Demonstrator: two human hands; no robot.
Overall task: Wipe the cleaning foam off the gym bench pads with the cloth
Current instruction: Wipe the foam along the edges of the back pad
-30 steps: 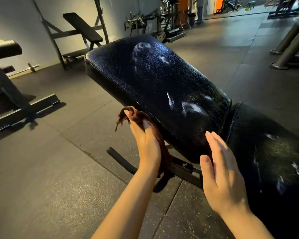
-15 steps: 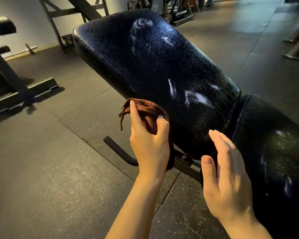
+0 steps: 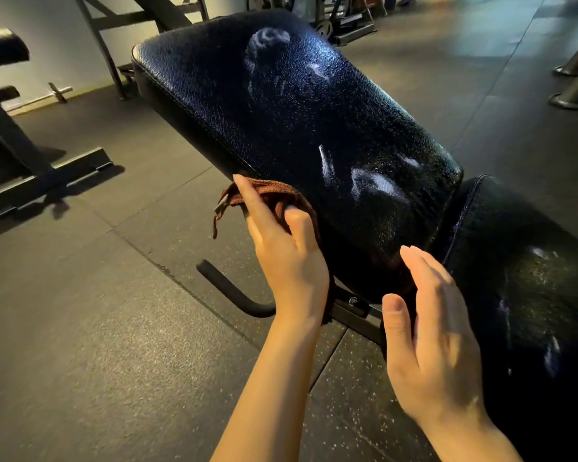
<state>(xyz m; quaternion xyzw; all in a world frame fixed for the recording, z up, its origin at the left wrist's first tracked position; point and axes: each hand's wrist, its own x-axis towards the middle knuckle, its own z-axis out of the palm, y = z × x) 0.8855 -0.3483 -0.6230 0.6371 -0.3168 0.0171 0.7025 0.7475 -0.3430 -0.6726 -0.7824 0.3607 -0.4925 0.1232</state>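
Dark rubber gym floor (image 3: 80,328) lies under the black padded back pad (image 3: 281,128), which has white foam streaks (image 3: 374,185). Since a second ago the left hand (image 3: 287,255), gripping the brown terry cloth (image 3: 267,195), has risen onto the pad's near edge, so wiping probably begins. The right hand (image 3: 437,345) hovers with fingers spread straight beside the black seat pad (image 3: 531,278).

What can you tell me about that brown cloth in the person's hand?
The cloth is a rust-brown, towel-like rag, bunched and crumpled. The left hand grips it, thumb over the top, against the near side edge of the black back pad. A loose corner dangles at its left, and a strip hangs below the hand beside the wrist.
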